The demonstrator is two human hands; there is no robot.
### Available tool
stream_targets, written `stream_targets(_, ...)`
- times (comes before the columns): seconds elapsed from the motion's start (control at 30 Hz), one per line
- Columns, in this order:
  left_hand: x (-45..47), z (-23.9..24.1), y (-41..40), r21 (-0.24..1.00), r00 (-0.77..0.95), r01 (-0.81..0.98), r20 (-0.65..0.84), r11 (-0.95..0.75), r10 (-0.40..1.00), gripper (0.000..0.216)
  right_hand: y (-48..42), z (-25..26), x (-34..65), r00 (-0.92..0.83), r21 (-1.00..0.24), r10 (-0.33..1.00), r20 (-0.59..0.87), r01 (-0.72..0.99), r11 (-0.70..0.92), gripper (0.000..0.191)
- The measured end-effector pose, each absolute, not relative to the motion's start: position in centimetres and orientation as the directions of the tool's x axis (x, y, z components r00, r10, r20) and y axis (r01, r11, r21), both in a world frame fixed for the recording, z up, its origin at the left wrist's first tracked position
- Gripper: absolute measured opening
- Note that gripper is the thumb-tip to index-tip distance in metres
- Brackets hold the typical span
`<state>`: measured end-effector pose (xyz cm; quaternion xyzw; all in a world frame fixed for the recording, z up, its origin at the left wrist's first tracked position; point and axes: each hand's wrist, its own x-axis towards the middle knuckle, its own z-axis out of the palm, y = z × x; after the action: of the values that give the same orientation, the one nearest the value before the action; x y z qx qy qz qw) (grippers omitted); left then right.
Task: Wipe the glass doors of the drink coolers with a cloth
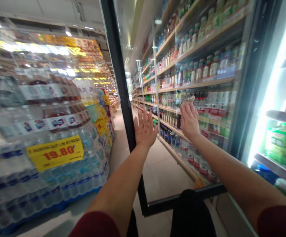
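An open glass fridge door with a black frame stands in front of me. My left hand lies flat on the glass near the frame's edge, fingers spread. My right hand presses a small crumpled cloth against the glass a little higher up, fingers closed over it. Through the glass, shelves of bottled drinks show along the aisle.
Stacked packs of water bottles with a yellow 19.80 price sign fill the left. The lit fridge interior with green bottles is at right. A tiled aisle runs ahead.
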<state>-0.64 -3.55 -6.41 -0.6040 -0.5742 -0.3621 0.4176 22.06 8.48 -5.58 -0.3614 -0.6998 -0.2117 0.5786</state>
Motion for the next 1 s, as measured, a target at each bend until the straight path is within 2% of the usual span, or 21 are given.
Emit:
stream_targets(0.03,-0.7,-6.5,-3.5,-0.101,0.086,0.995,0.920,0.018,0.381,0.070,8.3,-5.2,21.5,-0.080,-0.108,0.249,0.965,0.746,0.657,0.060)
stream_targets(0.17,-1.2,-6.8,-3.0,-0.142,0.120,0.989,0.934,0.041,0.337,0.069,7.6,-3.3,19.7,0.092,-0.218,0.226,0.970,0.739,0.637,0.061)
stream_targets(0.23,-1.3,-6.9,-2.9,-0.147,0.128,0.989,0.936,0.034,0.327,0.069,7.1,-2.6,18.9,0.010,-0.140,0.198,0.980,0.742,0.656,0.061)
stream_targets(0.3,-1.4,-7.0,-2.8,-0.145,0.131,0.989,0.938,0.017,0.321,0.071,6.9,-2.0,18.6,-0.184,0.019,0.166,0.969,0.724,0.689,0.060)
stream_targets(0.37,-1.4,-7.0,-2.8,-0.138,0.130,0.990,0.936,0.002,0.326,0.072,7.4,-1.7,19.1,-0.242,0.056,0.168,0.956,0.709,0.703,0.059)
stream_targets(0.43,-1.3,-6.9,-2.8,-0.127,0.122,0.992,0.931,-0.007,0.345,0.072,8.5,-1.7,20.4,-0.100,-0.076,0.218,0.971,0.733,0.676,0.060)
stream_targets(0.53,-1.1,-6.8,-2.8,-0.101,0.099,0.995,0.920,-0.016,0.378,0.073,9.7,-2.9,22.3,0.235,-0.378,0.309,0.922,0.721,0.581,0.064)
stream_targets(0.57,-1.1,-6.7,-2.9,-0.092,0.092,0.996,0.917,-0.018,0.388,0.074,9.7,-3.7,22.6,0.268,-0.414,0.327,0.906,0.717,0.560,0.065)
stream_targets(0.6,-1.0,-6.7,-2.9,-0.086,0.087,0.996,0.914,-0.020,0.395,0.074,9.4,-4.5,22.8,0.244,-0.403,0.339,0.909,0.727,0.556,0.065)
stream_targets(0.63,-0.9,-6.6,-2.9,-0.081,0.083,0.996,0.913,-0.021,0.399,0.074,9.0,-5.4,22.8,0.155,-0.337,0.342,0.927,0.748,0.572,0.065)
stream_targets(0.7,-0.8,-6.6,-3.0,-0.075,0.077,0.997,0.913,-0.020,0.402,0.073,8.0,-6.8,22.7,-0.123,-0.118,0.319,0.940,0.761,0.638,0.062)
stream_targets(0.73,-0.7,-6.5,-3.1,-0.073,0.075,0.997,0.912,-0.019,0.403,0.073,7.7,-7.2,22.7,-0.212,-0.048,0.308,0.927,0.750,0.660,0.061)
stream_targets(0.77,-0.6,-6.5,-3.2,-0.071,0.072,0.997,0.912,-0.016,0.405,0.073,7.5,-7.4,22.8,-0.228,-0.039,0.314,0.922,0.750,0.660,0.060)
stream_targets(0.8,-0.5,-6.5,-3.3,-0.069,0.067,0.998,0.911,-0.012,0.408,0.072,7.6,-7.4,23.0,-0.165,-0.095,0.336,0.927,0.766,0.636,0.060)
stream_targets(0.9,-0.3,-6.4,-3.5,-0.071,0.062,0.997,0.911,0.007,0.409,0.071,8.0,-7.6,23.7,0.204,-0.399,0.400,0.893,0.770,0.498,0.064)
stream_targets(0.93,-0.3,-6.4,-3.6,-0.073,0.062,0.997,0.913,0.011,0.403,0.071,8.1,-7.9,23.8,0.247,-0.434,0.403,0.881,0.762,0.482,0.065)
stream_targets(0.97,-0.3,-6.4,-3.6,-0.077,0.065,0.997,0.916,0.014,0.396,0.070,8.0,-8.3,23.7,0.221,-0.412,0.400,0.889,0.766,0.493,0.064)
stream_targets(1.0,-0.4,-6.4,-3.6,-0.081,0.069,0.997,0.919,0.015,0.389,0.070,8.0,-8.9,23.6,0.133,-0.340,0.390,0.911,0.778,0.528,0.063)
